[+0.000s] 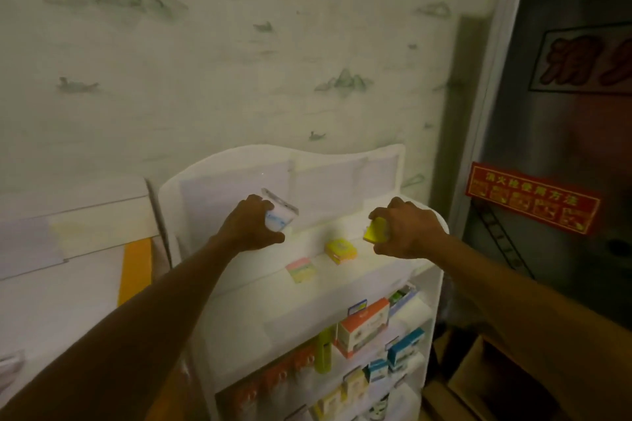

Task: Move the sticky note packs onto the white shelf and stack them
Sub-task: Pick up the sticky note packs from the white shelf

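Note:
My left hand [251, 224] grips a white and blue sticky note pack [279, 212] above the left part of the white shelf top [369, 270]. A bright yellow pack [374, 229] is held in my right hand [408, 227] over the shelf's right side. Two packs lie on the shelf top between my hands: a yellow and orange pack [340, 250] and, nearer the front, a pink, yellow and green pack [301, 269]. They lie apart, not stacked.
The shelf's lower tiers hold several boxes, among them an orange and white box [364, 326] and blue boxes [405, 347]. A dark metal door [564, 147] with a red sign [531, 196] stands right. Cardboard boxes [478, 383] sit on the floor. Wallpapered wall behind.

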Action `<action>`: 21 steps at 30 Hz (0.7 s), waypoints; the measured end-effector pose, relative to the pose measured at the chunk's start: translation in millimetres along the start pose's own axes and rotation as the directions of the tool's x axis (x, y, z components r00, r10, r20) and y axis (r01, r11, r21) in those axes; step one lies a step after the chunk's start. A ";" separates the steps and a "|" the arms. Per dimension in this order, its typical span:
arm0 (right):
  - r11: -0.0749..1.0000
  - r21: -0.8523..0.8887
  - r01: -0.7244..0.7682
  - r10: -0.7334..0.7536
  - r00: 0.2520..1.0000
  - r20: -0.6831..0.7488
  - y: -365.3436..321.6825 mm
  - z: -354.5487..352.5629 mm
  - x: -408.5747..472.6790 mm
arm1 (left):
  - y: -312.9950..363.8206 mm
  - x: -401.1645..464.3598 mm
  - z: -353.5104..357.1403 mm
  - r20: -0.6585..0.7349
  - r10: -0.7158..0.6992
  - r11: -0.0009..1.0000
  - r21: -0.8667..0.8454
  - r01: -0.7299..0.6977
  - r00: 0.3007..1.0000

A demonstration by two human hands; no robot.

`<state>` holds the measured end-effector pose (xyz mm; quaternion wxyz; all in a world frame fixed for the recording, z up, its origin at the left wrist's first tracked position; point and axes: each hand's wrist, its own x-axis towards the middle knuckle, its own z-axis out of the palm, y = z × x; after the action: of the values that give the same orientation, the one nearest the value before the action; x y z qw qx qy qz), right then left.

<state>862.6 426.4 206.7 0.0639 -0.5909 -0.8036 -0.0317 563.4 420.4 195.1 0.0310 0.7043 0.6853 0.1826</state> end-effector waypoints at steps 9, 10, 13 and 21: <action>0.996 -0.080 0.026 -0.025 1.000 0.009 74.5 19.1 99.7 | 41.6 115.1 64.9 0.010 -0.012 0.998 -0.060 0.012 1.000; 0.997 -0.075 0.030 -0.029 1.000 0.008 80.8 21.2 110.5 | 44.8 124.4 69.5 0.005 -0.018 0.998 -0.058 0.018 1.000; 0.998 -0.046 0.050 -0.049 0.999 0.021 94.8 29.9 136.4 | 49.8 143.4 77.9 0.008 -0.037 0.998 -0.050 0.037 0.999; 0.995 0.031 0.099 -0.100 0.994 0.037 120.6 65.8 194.0 | 41.9 180.5 107.3 0.053 -0.103 0.994 -0.036 0.105 0.993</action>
<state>916.4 654.2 165.8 0.0555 -0.5498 -0.8334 -0.0118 634.4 616.3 146.3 0.0717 0.6715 0.7163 0.1760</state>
